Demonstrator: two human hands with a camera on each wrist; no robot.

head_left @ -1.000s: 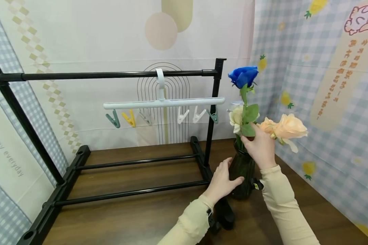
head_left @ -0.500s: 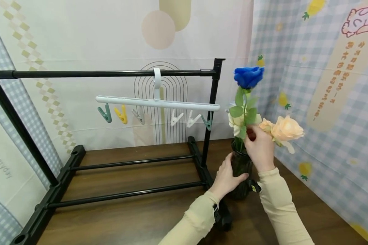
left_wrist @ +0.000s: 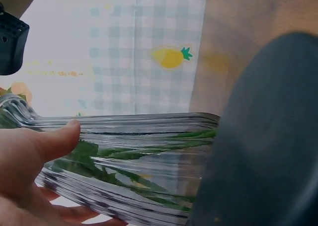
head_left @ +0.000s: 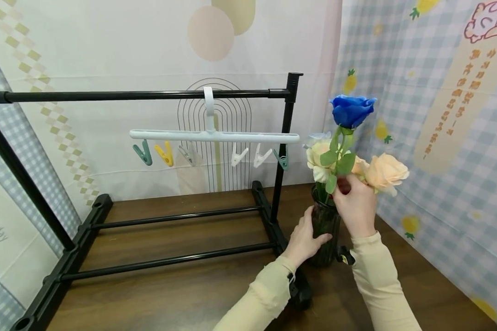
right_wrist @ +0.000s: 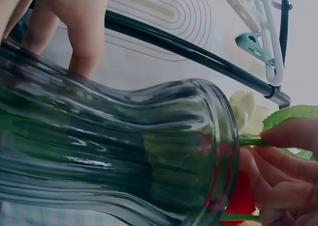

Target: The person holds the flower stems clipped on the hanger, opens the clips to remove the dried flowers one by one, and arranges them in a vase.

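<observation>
Pinching a green stem (right_wrist: 253, 142) just above the vase (head_left: 325, 230) rim, the right hand (head_left: 356, 207) has its fingers curled round the flowers' stalks; the left hand (head_left: 304, 239) wraps the vase's ribbed glass body, thumb across the front. The vase stands on the wooden table (head_left: 190, 285), just right of the black rack (head_left: 149, 95). A blue rose (head_left: 351, 110) rises highest above the vase, with a cream bloom (head_left: 319, 158) and a peach rose (head_left: 384, 171) lower, to either side of the right hand. The head view alone shows the blooms and the white clip hanger (head_left: 213, 136) on the rack's rail. The left wrist view shows green stems inside the glass (left_wrist: 139, 156) under the thumb (left_wrist: 49, 136). The right wrist view shows something red at the rim (right_wrist: 243, 198), which the head view barely shows.
</observation>
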